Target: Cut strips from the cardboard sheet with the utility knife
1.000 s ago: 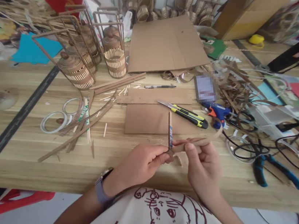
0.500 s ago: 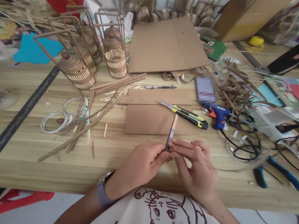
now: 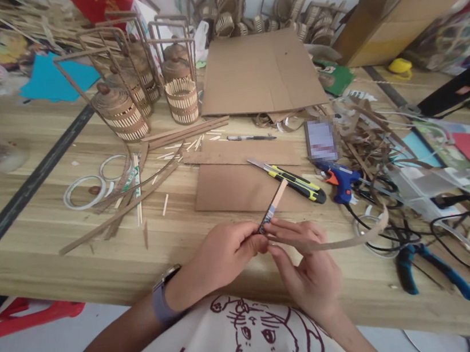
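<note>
pale wood tabletop point(image 3: 117, 266) spread beneath a brown strip point(image 3: 347, 242), its long axis running rightward from the left hand point(image 3: 226, 255), which pinched one end, across the right hand point(image 3: 310, 267), its grip unclear; a printed stick point(image 3: 272, 207) slanted up between them.

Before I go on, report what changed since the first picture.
The printed stick leans further right, and the brown strip reaches further right. The right hand shifted slightly left. The left hand still pinches the stick; the utility knife and glue gun stayed put.
</note>
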Motion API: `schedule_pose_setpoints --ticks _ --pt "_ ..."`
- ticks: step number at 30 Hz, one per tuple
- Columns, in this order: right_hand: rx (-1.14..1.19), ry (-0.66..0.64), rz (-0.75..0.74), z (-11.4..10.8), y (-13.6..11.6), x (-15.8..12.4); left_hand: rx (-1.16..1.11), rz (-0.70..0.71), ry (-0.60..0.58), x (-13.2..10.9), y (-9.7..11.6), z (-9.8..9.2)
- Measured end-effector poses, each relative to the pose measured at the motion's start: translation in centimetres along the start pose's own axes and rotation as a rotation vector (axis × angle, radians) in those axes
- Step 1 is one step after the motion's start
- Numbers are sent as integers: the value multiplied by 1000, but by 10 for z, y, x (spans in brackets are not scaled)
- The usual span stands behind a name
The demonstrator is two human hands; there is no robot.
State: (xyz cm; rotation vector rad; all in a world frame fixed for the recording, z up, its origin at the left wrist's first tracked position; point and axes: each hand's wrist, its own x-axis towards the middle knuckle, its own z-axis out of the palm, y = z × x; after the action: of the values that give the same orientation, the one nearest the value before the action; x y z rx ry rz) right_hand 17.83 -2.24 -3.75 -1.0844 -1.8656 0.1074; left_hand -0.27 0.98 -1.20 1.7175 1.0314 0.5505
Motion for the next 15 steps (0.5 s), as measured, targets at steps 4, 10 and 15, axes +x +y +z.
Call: schedule_pose_setpoints --ticks 4,10,15 --pt "-34 29 11 1 0 2 25 13 4 -3 0 1" --pt "471 72 566 2 -1 4 -26 87 -89 -4 2 -6" --pt "371 62 398 4 -4 1 -37 8 -32 -1 -2 -5"
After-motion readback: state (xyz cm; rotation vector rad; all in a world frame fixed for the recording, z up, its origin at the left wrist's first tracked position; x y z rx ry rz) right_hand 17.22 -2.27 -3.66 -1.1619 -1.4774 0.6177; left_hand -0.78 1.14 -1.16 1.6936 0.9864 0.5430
